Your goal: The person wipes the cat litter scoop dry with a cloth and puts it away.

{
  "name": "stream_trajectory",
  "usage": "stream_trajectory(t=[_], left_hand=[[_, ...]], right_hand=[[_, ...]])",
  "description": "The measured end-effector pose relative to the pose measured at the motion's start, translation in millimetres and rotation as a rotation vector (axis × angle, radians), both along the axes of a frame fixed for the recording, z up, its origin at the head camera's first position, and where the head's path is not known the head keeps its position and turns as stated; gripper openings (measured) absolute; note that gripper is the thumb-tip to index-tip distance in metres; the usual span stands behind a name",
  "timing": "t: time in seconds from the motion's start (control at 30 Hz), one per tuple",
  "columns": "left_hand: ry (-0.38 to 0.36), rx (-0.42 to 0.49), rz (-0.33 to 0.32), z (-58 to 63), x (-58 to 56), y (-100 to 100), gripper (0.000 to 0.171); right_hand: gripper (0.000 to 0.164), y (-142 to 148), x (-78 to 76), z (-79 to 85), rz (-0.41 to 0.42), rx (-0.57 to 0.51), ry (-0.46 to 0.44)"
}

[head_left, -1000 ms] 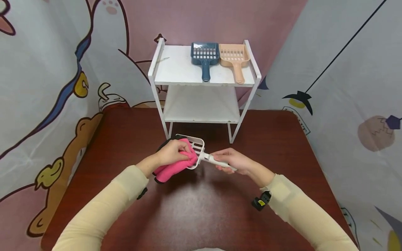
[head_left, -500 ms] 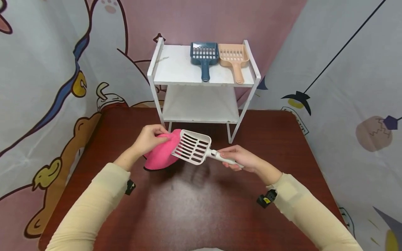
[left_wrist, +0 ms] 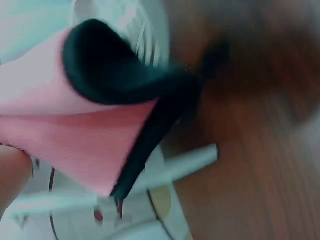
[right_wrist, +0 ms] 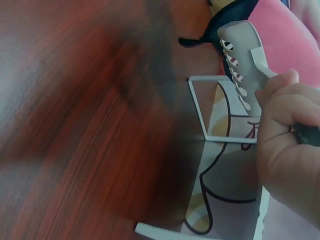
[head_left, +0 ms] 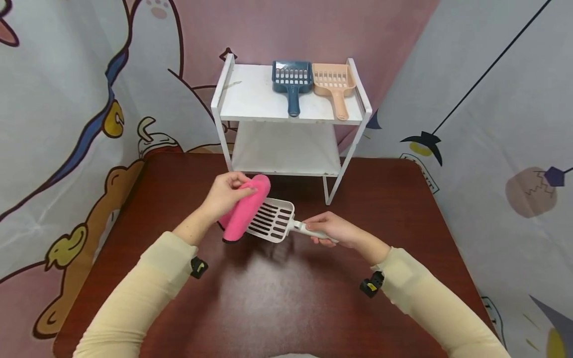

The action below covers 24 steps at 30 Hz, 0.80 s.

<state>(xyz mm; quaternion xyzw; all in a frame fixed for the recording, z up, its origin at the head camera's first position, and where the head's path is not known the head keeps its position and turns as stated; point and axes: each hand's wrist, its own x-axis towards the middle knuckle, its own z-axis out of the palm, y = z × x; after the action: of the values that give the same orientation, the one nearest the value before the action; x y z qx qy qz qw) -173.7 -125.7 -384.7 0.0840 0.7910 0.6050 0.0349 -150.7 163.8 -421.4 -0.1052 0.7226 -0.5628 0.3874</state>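
Observation:
My left hand point(head_left: 225, 193) pinches a pink cloth with dark edging point(head_left: 243, 214), folded over the far end of a white slotted litter scoop point(head_left: 273, 219). The scoop's handle point(head_left: 313, 232) lies in the grip of my right hand point(head_left: 335, 229), above the table. In the left wrist view the cloth point(left_wrist: 85, 135) hangs in a loose fold, its dark rim curled, and only a bit of the hand shows. The right wrist view has the scoop point(right_wrist: 245, 65) edge-on, with the cloth point(right_wrist: 290, 40) behind it.
A white two-tier shelf point(head_left: 286, 149) stands at the back of the brown table point(head_left: 277, 308). On its top tier lie a dark blue litter scoop point(head_left: 293, 84) and a peach one point(head_left: 334, 84), side by side. Printed curtains point(head_left: 492, 149) surround the table.
The left hand first drew the cloth leftward, baring the scoop's slots, then came back right and up with the cloth folded. The scoop shifted right, then slightly back left.

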Motion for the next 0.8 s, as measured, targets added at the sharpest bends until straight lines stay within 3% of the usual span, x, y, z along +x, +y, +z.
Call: stream_trajectory(t=[0.13, 0.27, 0.6, 0.8], left_hand=[[-0.047, 0.003, -0.071, -13.3, 6.6, 29, 0.016], [-0.078, -0.023, -0.098, -23.7, 9.9, 44, 0.015], [0.025, -0.096, -0.176, -34.1, 7.2, 43, 0.011], [0.087, -0.185, -0.164, -30.8, 4.2, 36, 0.01]], right_hand=[[0.04, -9, 1.4, -0.1, 0.02, -0.036, 0.02], [0.038, -13, 2.8, 0.7, 0.033, -0.082, 0.028], [0.038, -8, 7.1, 4.0, 0.049, -0.093, 0.086], [0.037, -8, 8.2, 7.4, 0.063, -0.095, 0.116]])
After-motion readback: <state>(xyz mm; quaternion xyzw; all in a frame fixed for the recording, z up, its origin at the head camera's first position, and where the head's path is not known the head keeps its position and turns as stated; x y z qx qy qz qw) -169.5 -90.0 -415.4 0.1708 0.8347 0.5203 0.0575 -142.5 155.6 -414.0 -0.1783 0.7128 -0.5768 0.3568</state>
